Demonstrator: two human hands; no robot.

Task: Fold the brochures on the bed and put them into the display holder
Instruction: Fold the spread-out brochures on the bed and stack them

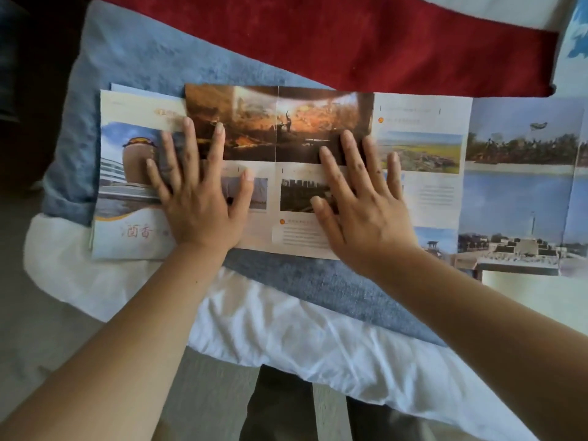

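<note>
Both hands are flat on the brochure (420, 154), which lies spread wide across the blue blanket (143, 58) by the bed's (286, 329) near edge. The left hand (197, 198) has its fingers straight and splayed, palm down across the edge where the dark picture panel meets the cover panel (127, 186). The right hand (359, 198) is just as flat, pressing the middle panels and gripping nothing. The lake-view sheet (521, 186) at the right may be the same brochure; hard to say.
</note>
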